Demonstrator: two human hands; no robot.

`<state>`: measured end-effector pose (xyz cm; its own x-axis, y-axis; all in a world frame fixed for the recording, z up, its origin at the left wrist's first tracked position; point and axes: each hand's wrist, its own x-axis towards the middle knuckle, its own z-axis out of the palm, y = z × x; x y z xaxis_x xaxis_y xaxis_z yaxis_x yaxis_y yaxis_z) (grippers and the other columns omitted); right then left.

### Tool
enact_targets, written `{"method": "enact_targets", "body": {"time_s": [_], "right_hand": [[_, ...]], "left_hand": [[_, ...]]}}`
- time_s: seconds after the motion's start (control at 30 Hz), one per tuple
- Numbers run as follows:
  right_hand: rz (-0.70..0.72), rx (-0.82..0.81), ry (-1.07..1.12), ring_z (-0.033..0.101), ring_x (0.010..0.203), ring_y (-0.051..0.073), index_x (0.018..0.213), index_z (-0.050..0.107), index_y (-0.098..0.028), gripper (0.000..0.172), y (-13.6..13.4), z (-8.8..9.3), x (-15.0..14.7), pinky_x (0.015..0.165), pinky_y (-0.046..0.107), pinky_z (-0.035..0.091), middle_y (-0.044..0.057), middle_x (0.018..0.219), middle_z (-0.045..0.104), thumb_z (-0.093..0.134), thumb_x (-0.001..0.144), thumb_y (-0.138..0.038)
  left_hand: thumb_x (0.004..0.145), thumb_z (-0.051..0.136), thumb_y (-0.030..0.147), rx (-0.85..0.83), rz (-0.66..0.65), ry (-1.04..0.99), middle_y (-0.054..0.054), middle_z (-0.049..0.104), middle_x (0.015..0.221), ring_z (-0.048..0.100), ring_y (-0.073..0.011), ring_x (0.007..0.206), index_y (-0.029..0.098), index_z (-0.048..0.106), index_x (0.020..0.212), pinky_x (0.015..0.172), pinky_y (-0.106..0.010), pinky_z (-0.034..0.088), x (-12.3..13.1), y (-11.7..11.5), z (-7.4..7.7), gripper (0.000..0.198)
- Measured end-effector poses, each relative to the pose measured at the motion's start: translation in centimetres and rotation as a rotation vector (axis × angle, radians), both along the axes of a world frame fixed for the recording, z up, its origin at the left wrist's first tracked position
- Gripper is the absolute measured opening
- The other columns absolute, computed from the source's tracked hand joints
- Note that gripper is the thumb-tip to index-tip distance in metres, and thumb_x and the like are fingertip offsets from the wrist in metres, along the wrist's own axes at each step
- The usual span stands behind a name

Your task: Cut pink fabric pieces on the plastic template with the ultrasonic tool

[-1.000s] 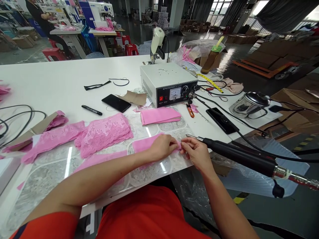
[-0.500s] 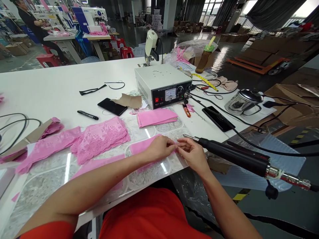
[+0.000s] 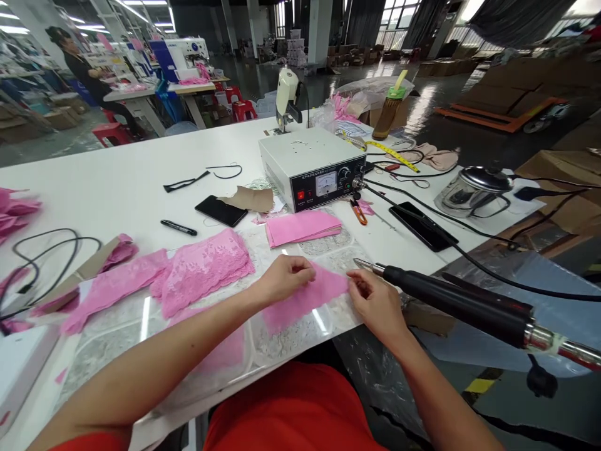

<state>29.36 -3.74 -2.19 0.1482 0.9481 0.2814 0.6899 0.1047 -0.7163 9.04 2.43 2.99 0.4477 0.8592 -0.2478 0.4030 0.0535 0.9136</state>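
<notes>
The left hand and right hand, close together earlier, are now apart. Each pinches an edge of the thin pink fabric piece, spread flat on the clear patterned mat.

Head camera faces forward and down; close over the pink fabric.
</notes>
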Motion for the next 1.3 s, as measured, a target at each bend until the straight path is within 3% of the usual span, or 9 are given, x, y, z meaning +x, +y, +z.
{"method": "enact_targets", "body": {"time_s": [0.13, 0.27, 0.43, 0.5, 0.57, 0.7, 0.83, 1.0, 1.3], "right_hand": [[0.034, 0.053, -0.117, 0.063, 0.065, 0.018, 0.087, 0.066, -0.022, 0.019, 0.0, -0.8, 0.2, 0.064, 0.031, 0.05, 0.004, 0.076, 0.07, 0.049, 0.083, -0.032], [0.053, 0.117, -0.236, 0.061, 0.058, 0.017, 0.088, 0.065, -0.023, 0.02, 0.0, -1.6, 0.8, 0.056, 0.03, 0.047, 0.003, 0.074, 0.068, 0.05, 0.083, -0.034], [0.069, 0.262, -0.434, 0.061, 0.06, 0.02, 0.096, 0.065, -0.025, 0.021, -0.5, -0.2, 0.3, 0.053, 0.035, 0.046, 0.009, 0.082, 0.067, 0.052, 0.087, -0.039], [0.155, 0.332, -0.439, 0.058, 0.057, 0.018, 0.099, 0.064, -0.025, 0.021, -1.1, 0.9, -1.4, 0.054, 0.034, 0.046, 0.007, 0.082, 0.066, 0.052, 0.089, -0.038], [0.347, 0.351, -0.381, 0.057, 0.056, 0.014, 0.1, 0.062, -0.024, 0.017, -1.7, 1.8, -3.8, 0.057, 0.03, 0.048, 0.004, 0.082, 0.065, 0.052, 0.091, -0.034], [0.622, 0.358, -0.349, 0.066, 0.075, 0.015, 0.1, 0.061, -0.022, 0.013, -2.4, 2.1, -8.9, 0.064, 0.025, 0.051, 0.004, 0.089, 0.067, 0.052, 0.091, -0.024], [0.678, 0.349, -0.397, 0.066, 0.08, 0.016, 0.103, 0.061, -0.02, 0.016, -2.8, 1.6, -11.5, 0.063, 0.025, 0.051, 0.006, 0.092, 0.067, 0.051, 0.09, -0.021], [0.765, 0.378, -0.412, 0.064, 0.082, 0.015, 0.101, 0.062, -0.018, 0.016, -3.2, 1.6, -12.6, 0.066, 0.023, 0.051, 0.006, 0.091, 0.065, 0.05, 0.091, -0.017], [0.824, 0.337, -0.432, 0.062, 0.074, 0.012, 0.092, 0.064, -0.018, 0.017, -2.9, 0.9, -14.0, 0.062, 0.022, 0.046, 0.004, 0.085, 0.063, 0.047, 0.094, -0.018]], "left_hand": [[0.078, 0.06, 0.041, -0.082, 0.122, -0.022, -0.006, 0.069, 0.072, 0.062, -0.0135, 0.065, 0.013, 0.063, 0.075, 0.061, -0.025, 0.049, -5.7, -1.7, 1.0, 0.029], [0.074, 0.067, 0.048, -0.134, 0.29, -0.031, -0.005, 0.068, 0.071, 0.061, -0.0126, 0.065, 0.013, 0.063, 0.073, 0.063, -0.026, 0.05, -11.7, -5.0, 1.1, 0.035], [0.073, 0.069, 0.05, -0.172, 0.442, -0.05, -0.004, 0.066, 0.071, 0.058, -0.011, 0.064, 0.012, 0.064, 0.075, 0.062, -0.024, 0.048, -16.6, -9.7, 0.6, 0.038], [0.074, 0.069, 0.05, -0.181, 0.471, -0.062, -0.004, 0.067, 0.073, 0.059, -0.0116, 0.065, 0.012, 0.065, 0.077, 0.062, -0.024, 0.048, -17.6, -10.9, 0.4, 0.038], [0.075, 0.068, 0.05, -0.189, 0.482, -0.075, -0.004, 0.067, 0.074, 0.059, -0.0117, 0.066, 0.013, 0.064, 0.077, 0.063, -0.024, 0.048, -18.2, -11.7, 0.2, 0.037], [0.075, 0.067, 0.049, -0.186, 0.482, -0.089, -0.003, 0.065, 0.072, 0.056, -0.0106, 0.063, 0.014, 0.063, 0.075, 0.062, -0.023, 0.047, -19.3, -12.3, 0.2, 0.036], [0.079, 0.062, 0.048, -0.157, 0.474, -0.033, -0.002, 0.062, 0.071, 0.053, -0.0106, 0.063, 0.014, 0.062, 0.077, 0.058, -0.022, 0.043, -21.4, -13.2, 0.5, 0.034], [0.082, 0.054, 0.038, 0.015, 0.396, 0.231, -0.003, 0.059, 0.079, 0.047, -0.0104, 0.064, 0.015, 0.058, 0.07, 0.056, -0.022, 0.036, -23.8, -14.5, 0.8, 0.026], [0.084, 0.046, 0.022, 0.243, 0.295, 0.467, -0.002, 0.055, 0.08, 0.047, -0.0109, 0.064, 0.016, 0.053, 0.067, 0.059, -0.024, 0.037, -24.9, -15.2, 0.2, 0.019]]}}
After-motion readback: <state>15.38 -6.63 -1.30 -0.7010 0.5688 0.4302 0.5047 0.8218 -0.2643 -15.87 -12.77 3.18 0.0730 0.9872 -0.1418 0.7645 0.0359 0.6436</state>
